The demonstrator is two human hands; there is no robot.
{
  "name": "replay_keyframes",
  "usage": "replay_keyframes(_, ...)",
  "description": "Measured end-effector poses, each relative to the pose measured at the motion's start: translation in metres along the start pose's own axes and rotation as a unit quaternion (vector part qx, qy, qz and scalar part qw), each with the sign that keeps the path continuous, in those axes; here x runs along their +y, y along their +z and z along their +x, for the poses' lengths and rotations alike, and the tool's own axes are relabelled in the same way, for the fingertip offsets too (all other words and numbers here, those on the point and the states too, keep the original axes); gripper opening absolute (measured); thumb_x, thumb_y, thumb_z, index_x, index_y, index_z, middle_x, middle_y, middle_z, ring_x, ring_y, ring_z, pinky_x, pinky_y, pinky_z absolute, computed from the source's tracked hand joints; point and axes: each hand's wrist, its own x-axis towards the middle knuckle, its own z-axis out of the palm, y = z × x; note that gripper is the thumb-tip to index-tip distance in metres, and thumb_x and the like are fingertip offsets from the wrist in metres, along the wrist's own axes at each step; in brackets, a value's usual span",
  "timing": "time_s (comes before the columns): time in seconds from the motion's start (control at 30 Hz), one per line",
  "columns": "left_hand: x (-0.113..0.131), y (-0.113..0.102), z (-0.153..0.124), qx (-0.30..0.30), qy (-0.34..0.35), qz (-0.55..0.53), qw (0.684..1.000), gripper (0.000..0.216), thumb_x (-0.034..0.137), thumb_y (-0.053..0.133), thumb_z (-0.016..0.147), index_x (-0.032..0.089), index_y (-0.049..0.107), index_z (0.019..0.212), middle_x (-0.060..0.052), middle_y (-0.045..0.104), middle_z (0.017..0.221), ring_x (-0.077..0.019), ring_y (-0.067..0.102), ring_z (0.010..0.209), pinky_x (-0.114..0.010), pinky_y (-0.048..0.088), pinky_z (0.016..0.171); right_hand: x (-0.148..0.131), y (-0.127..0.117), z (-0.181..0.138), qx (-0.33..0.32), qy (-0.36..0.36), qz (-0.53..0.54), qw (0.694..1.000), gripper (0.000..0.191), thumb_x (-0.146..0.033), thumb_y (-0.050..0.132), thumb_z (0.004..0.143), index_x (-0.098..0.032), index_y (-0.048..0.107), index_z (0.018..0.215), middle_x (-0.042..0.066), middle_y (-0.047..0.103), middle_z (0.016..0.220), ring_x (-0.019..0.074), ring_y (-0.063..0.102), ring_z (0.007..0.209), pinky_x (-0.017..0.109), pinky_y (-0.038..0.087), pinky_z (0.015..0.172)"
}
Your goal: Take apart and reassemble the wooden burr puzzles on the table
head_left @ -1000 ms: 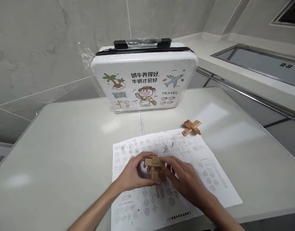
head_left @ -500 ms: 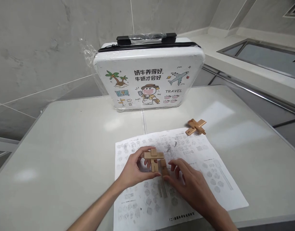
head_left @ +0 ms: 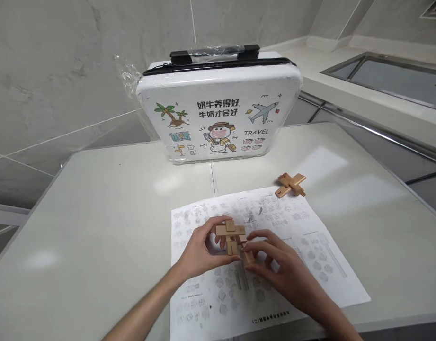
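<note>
My left hand (head_left: 200,251) pinches a partly built wooden interlocking puzzle (head_left: 231,237) just above a printed instruction sheet (head_left: 303,255). My right hand (head_left: 280,267) closes its fingers on a separate wooden piece (head_left: 248,255) pressed against the lower right of the puzzle. A second, finished wooden cross puzzle (head_left: 290,184) lies on the table beyond the sheet's far right corner, out of both hands' touch.
A white carry case (head_left: 221,104) with cartoon travel pictures and a black handle stands upright at the back of the white table (head_left: 90,213). A counter with a sunken steel sink (head_left: 391,80) runs along the right. Grey tiled wall lies behind.
My right hand drew back from the puzzle's right side with a loose piece half a second ago, then brought that piece in again against the puzzle's lower right. The left hand kept its hold.
</note>
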Motion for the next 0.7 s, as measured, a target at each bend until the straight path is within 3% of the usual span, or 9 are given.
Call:
replay_keyframes(0.07,0.0,0.0,-0.001,-0.009,0.012,0.0,1.0,0.073,0.041,0.096,0.072,0.03,0.061,0.135,-0.006,0.074,0.117,-0.027,0.072,0.104,-0.043,0.059,0.094,-0.004,-0.009,0.002,-0.034,0.046,0.1,0.993,0.016,-0.042,0.068,0.1,-0.029,0.073,0.106,0.01,0.06,0.15,0.0221,0.076,0.096,0.032,0.065,0.07)
replay_keyframes(0.13,0.0,0.0,-0.001,-0.014,0.02,0.004,1.0,0.074,0.039,0.096,0.072,0.03,0.061,0.136,-0.006,0.074,0.118,-0.0273,0.072,0.105,-0.045,0.059,0.096,-0.006,-0.016,0.004,-0.07,0.091,0.191,0.975,0.019,-0.045,0.071,0.098,-0.027,0.07,0.103,0.01,0.058,0.153,0.0235,0.076,0.102,0.033,0.066,0.074)
replay_keyframes(0.3,0.0,-0.001,-0.001,-0.03,0.054,0.019,0.998,0.074,0.042,0.096,0.072,0.03,0.063,0.137,-0.007,0.075,0.118,-0.0281,0.072,0.106,-0.045,0.058,0.097,-0.001,-0.018,0.006,-0.103,0.146,0.345,0.921,0.041,-0.049,0.081,0.09,-0.027,0.056,0.113,0.011,0.064,0.14,0.0195,0.073,0.091,0.03,0.061,0.066)
replay_keyframes(0.5,-0.002,0.001,0.0,-0.054,0.109,0.058,0.991,0.07,0.039,0.098,0.072,0.029,0.066,0.133,-0.008,0.072,0.12,-0.0268,0.07,0.105,-0.041,0.057,0.093,-0.001,-0.013,0.011,-0.105,0.159,0.353,0.916,0.049,-0.051,0.085,0.087,-0.027,0.05,0.112,0.007,0.07,0.12,0.0172,0.07,0.085,0.028,0.057,0.067)
replay_keyframes(0.7,-0.006,0.003,-0.001,-0.071,0.154,0.047,0.984,0.074,0.04,0.099,0.07,0.03,0.065,0.135,-0.01,0.067,0.126,-0.0278,0.068,0.113,-0.041,0.058,0.095,-0.008,-0.016,0.014,-0.11,0.184,0.32,0.923,0.055,-0.055,0.089,0.081,-0.026,0.05,0.108,0.004,0.068,0.107,0.0211,0.069,0.09,0.032,0.055,0.073)
